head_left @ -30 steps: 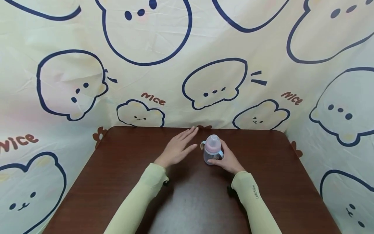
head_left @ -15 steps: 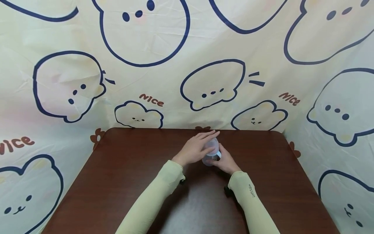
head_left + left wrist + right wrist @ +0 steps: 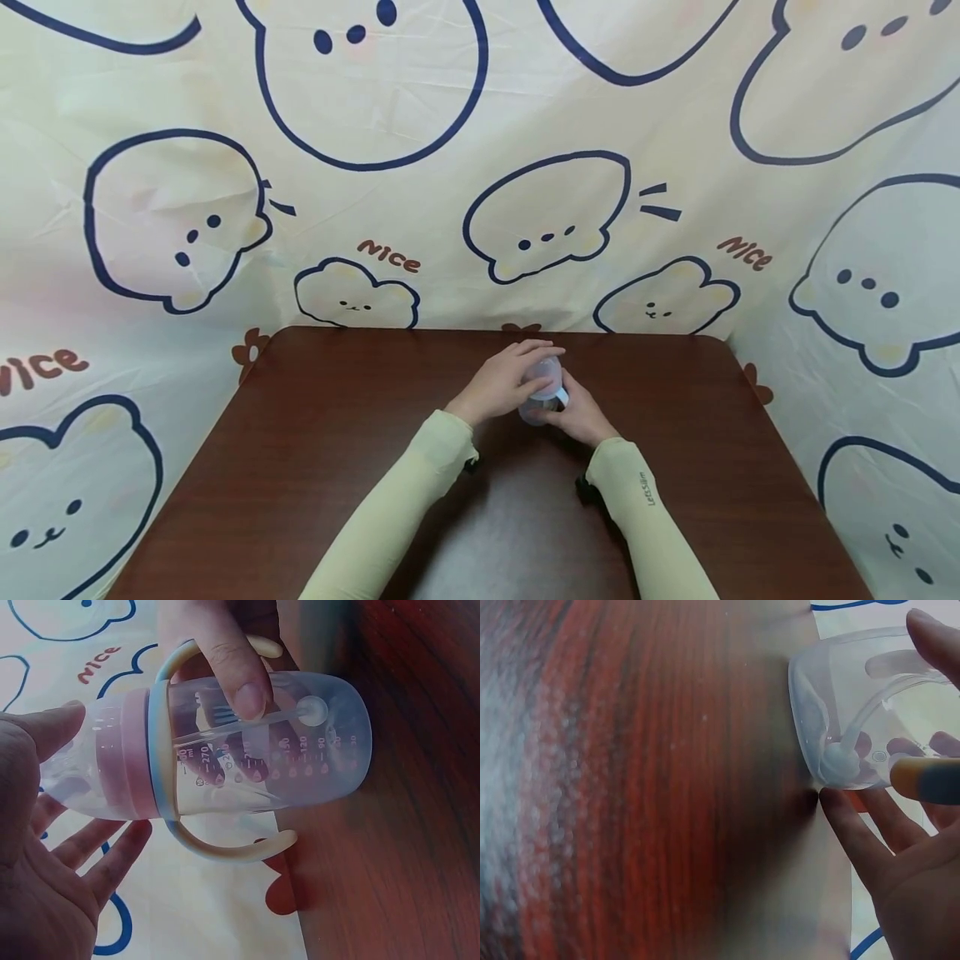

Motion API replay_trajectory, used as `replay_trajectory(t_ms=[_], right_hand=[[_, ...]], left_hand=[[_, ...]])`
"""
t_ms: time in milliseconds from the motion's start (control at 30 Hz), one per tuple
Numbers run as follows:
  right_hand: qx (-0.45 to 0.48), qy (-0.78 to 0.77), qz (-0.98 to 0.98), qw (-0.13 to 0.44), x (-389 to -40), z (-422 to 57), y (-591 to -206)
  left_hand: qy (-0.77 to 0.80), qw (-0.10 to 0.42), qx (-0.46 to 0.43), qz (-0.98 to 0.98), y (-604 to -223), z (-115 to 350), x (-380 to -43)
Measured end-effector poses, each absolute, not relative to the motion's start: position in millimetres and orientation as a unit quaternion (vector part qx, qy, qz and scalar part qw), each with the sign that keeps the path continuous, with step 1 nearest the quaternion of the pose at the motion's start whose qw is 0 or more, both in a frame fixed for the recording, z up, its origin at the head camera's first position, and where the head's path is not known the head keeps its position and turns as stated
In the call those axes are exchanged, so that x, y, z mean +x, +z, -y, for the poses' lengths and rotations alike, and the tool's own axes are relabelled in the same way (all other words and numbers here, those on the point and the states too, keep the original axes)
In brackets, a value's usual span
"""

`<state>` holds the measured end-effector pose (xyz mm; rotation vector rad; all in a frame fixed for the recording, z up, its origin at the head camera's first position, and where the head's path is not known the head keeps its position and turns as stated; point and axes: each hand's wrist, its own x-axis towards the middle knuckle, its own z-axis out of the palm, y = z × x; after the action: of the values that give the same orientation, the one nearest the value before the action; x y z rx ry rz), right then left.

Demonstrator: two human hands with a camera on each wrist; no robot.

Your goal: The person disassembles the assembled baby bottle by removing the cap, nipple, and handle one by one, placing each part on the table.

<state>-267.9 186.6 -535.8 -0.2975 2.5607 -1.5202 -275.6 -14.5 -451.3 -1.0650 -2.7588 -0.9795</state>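
Note:
A clear baby bottle (image 3: 300,776) stands upright on the table, with a pink collar (image 3: 124,754), a see-through cap (image 3: 82,742) and two curved side handles (image 3: 225,851). Inside it, a straw ends in a round weight (image 3: 313,711). My right hand (image 3: 588,414) holds the bottle's body, thumb on the near side and fingers behind, around one handle. From above and the left, my left hand (image 3: 498,383) grips the cap, thumb on one side and fingers on the other. In the head view it hides much of the cap and the left handle.
The dark brown wooden table (image 3: 315,450) reaches to a cloth backdrop (image 3: 435,208) printed with bear outlines, close behind the bottle. Both forearms, in pale green sleeves (image 3: 390,508), lie over the table's near half.
My left hand has moved right from beside the bottle onto its cap, and its fingers have curved round it. The right hand keeps its hold on the body.

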Motion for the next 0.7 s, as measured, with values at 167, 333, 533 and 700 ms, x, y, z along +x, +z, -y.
replay_trajectory(t_ms=[167, 333, 533, 700], right_hand=[[-0.099, -0.502, -0.856, 0.071, -268.8, -186.4, -536.6], [-0.108, -0.489, -0.863, 0.062, -269.4, -184.7, -535.3], [-0.117, -0.490, -0.862, 0.056, -271.3, -181.0, -533.8], [-0.115, -0.485, -0.865, 0.054, -271.4, -176.8, -534.8]], left_hand=[[-0.314, 0.015, -0.345, 0.884, -450.6, 17.2, -276.1], [-0.327, 0.019, -0.346, 0.879, -449.5, 22.9, -275.6], [-0.344, 0.024, -0.338, 0.876, -448.4, 33.1, -274.9], [-0.351, 0.037, -0.332, 0.875, -450.0, 42.0, -274.8]])
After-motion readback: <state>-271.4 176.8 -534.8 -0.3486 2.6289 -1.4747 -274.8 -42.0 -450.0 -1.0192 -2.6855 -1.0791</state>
